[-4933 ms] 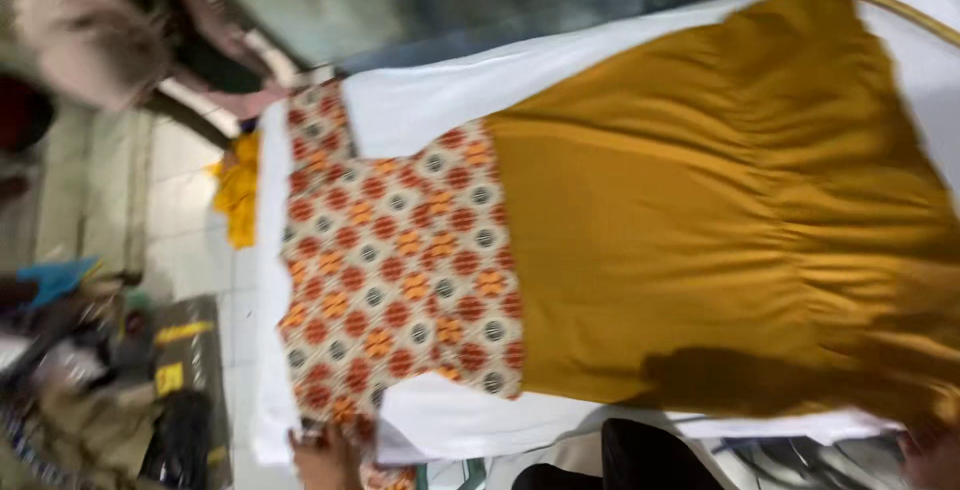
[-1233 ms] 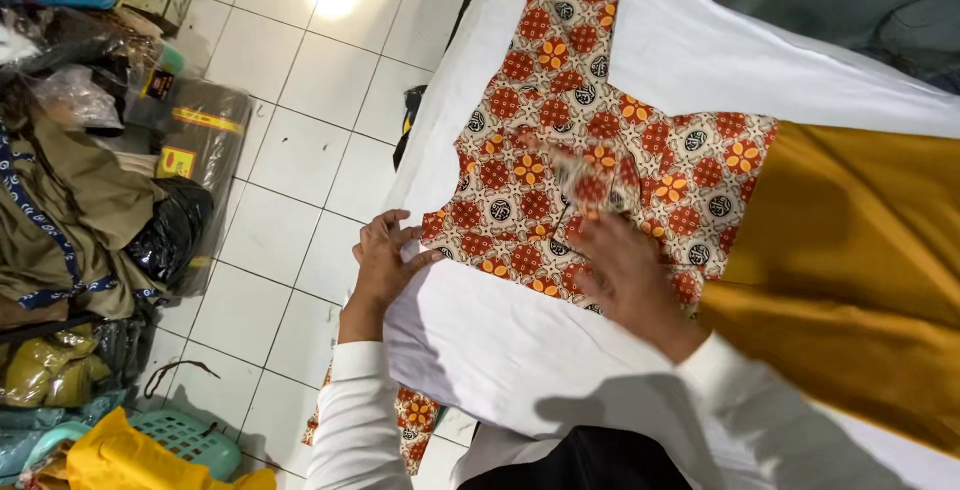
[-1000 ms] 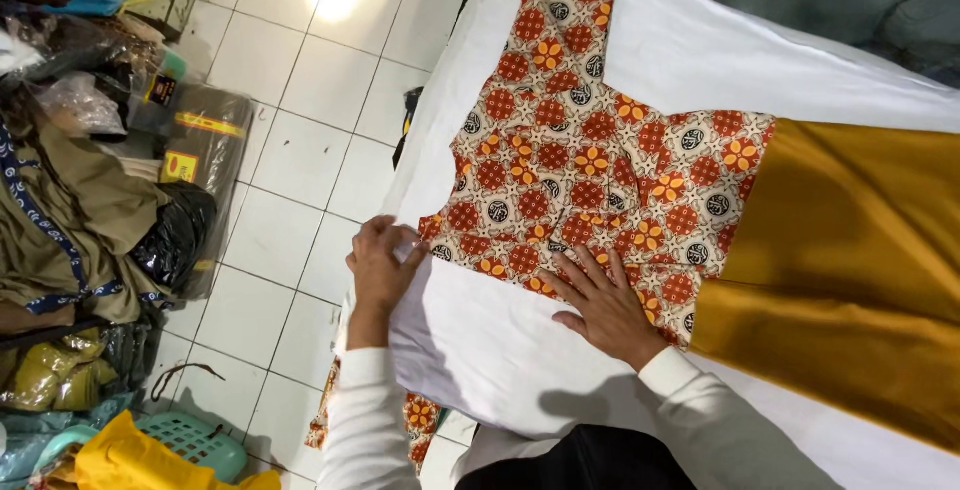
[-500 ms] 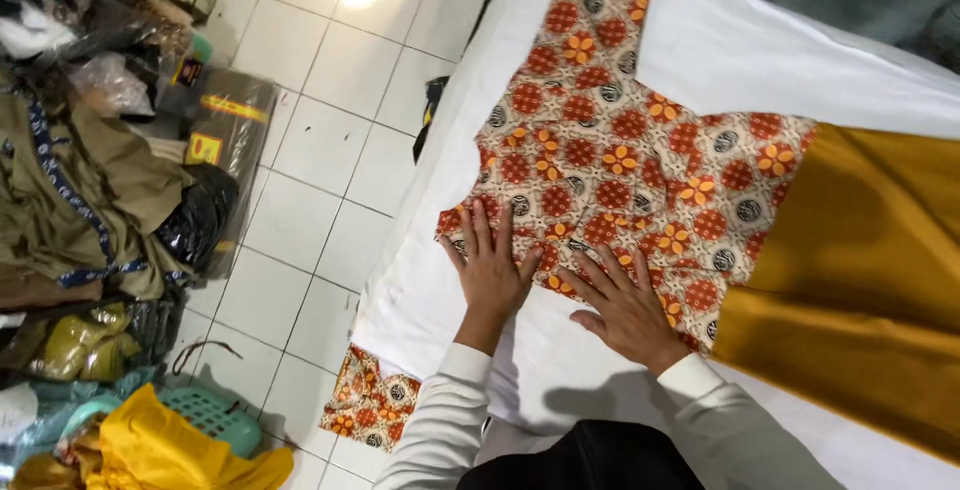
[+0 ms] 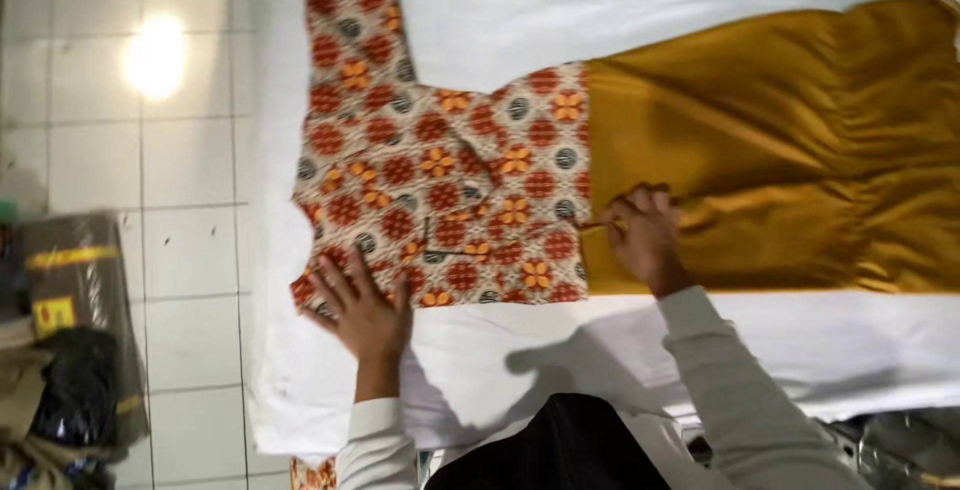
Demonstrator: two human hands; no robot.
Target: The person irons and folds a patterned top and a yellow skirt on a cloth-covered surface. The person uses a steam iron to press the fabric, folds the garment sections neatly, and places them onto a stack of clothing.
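Note:
A dress lies flat on a table covered in white cloth (image 5: 520, 10). Its patterned top (image 5: 440, 165) is red, orange and cream with round flower motifs; its skirt (image 5: 790, 140) is plain mustard yellow with gathers. My left hand (image 5: 362, 308) lies flat with fingers spread on the near left corner of the patterned top, by the shoulder. My right hand (image 5: 642, 233) rests at the waist seam where the patterned fabric meets the yellow skirt, fingers curled on the cloth; whether it pinches the fabric is unclear.
A white tiled floor (image 5: 150, 150) runs along the left of the table, with a bright light reflection. A wrapped dark box with yellow bands (image 5: 70, 300) and dark bundles stand at the lower left. A scrap of patterned fabric (image 5: 312, 472) hangs below the table's edge.
My right hand has slid from the patterned top to the waist seam at the yellow skirt. My left hand stayed near the top's lower left corner. The view swung right, showing more skirt.

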